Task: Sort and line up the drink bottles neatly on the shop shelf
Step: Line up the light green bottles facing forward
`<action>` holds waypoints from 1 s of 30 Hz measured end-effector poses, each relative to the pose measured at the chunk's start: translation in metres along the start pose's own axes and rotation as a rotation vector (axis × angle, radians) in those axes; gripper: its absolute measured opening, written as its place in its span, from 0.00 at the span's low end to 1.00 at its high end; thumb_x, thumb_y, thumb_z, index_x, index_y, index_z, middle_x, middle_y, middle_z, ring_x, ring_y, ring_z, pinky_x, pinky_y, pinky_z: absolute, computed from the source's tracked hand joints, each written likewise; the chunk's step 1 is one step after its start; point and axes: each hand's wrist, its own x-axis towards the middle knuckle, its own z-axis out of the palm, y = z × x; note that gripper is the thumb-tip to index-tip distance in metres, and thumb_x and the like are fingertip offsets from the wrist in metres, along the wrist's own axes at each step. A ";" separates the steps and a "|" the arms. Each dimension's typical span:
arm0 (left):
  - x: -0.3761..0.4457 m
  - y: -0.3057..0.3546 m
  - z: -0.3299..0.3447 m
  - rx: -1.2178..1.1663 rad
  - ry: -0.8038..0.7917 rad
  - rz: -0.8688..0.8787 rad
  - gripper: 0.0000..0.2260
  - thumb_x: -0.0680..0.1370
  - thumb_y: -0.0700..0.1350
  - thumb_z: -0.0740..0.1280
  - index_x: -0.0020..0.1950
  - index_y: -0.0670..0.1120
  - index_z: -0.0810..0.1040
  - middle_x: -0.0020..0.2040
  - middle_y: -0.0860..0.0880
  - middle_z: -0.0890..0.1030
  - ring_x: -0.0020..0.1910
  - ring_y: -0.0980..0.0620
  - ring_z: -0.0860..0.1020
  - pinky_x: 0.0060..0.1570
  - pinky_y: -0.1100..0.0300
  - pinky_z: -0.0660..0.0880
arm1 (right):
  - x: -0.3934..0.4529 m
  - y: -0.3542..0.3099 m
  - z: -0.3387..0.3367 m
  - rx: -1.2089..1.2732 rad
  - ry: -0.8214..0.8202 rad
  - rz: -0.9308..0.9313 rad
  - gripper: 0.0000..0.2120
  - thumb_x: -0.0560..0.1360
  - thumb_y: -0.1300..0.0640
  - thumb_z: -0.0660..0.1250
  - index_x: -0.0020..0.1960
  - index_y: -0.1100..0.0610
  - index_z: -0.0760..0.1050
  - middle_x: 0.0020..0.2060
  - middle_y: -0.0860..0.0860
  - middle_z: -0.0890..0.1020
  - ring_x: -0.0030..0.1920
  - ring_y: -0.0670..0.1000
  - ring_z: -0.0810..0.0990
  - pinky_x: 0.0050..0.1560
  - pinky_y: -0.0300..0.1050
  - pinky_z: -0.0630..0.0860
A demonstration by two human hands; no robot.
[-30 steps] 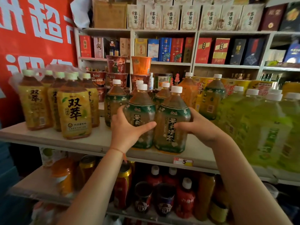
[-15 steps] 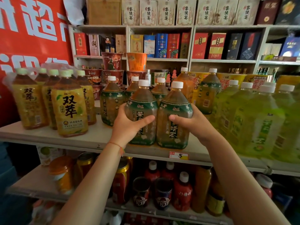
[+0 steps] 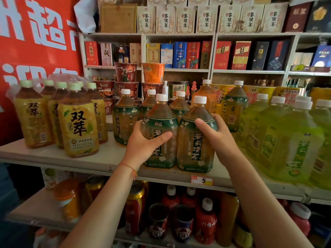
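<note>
At the centre of the frame, two green-labelled jasmine tea bottles stand upright and touching at the front edge of the shelf, the left hand curled round the left bottle and the right hand curled round the right bottle. Each bottle's long axis is vertical and lies straight ahead of its own palm, thumbs crossing the labels. More matching bottles wait just behind, so the likely push is rearward, one hand per bottle.

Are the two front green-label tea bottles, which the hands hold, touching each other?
Touching. The head view shows the left bottle and the right bottle pressed side by side, no gap between their labels.
</note>
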 end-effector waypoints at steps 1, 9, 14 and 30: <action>0.000 -0.001 0.000 0.008 0.003 0.010 0.39 0.65 0.61 0.79 0.71 0.53 0.68 0.62 0.59 0.78 0.61 0.57 0.75 0.63 0.56 0.70 | -0.001 -0.004 0.003 -0.015 0.032 -0.019 0.34 0.61 0.32 0.76 0.61 0.45 0.71 0.56 0.48 0.81 0.54 0.50 0.83 0.55 0.52 0.82; -0.007 0.006 0.021 -0.002 -0.070 0.030 0.43 0.62 0.65 0.77 0.72 0.53 0.67 0.62 0.59 0.77 0.64 0.56 0.75 0.66 0.53 0.71 | -0.005 -0.026 -0.007 -0.218 0.216 -0.167 0.12 0.75 0.40 0.70 0.51 0.47 0.79 0.45 0.47 0.84 0.47 0.50 0.83 0.51 0.54 0.83; -0.015 0.012 0.043 -0.004 -0.085 0.035 0.47 0.60 0.70 0.78 0.73 0.54 0.66 0.62 0.60 0.77 0.63 0.57 0.75 0.66 0.54 0.71 | -0.011 -0.034 -0.025 -0.292 0.287 -0.188 0.14 0.77 0.42 0.67 0.42 0.51 0.79 0.38 0.51 0.83 0.41 0.54 0.82 0.45 0.56 0.81; 0.020 0.010 -0.016 0.145 0.226 0.040 0.12 0.82 0.53 0.64 0.58 0.47 0.79 0.54 0.50 0.79 0.52 0.55 0.77 0.47 0.63 0.72 | -0.019 -0.047 0.072 -0.944 0.399 -0.936 0.10 0.76 0.61 0.64 0.55 0.63 0.77 0.59 0.60 0.78 0.67 0.60 0.72 0.72 0.60 0.65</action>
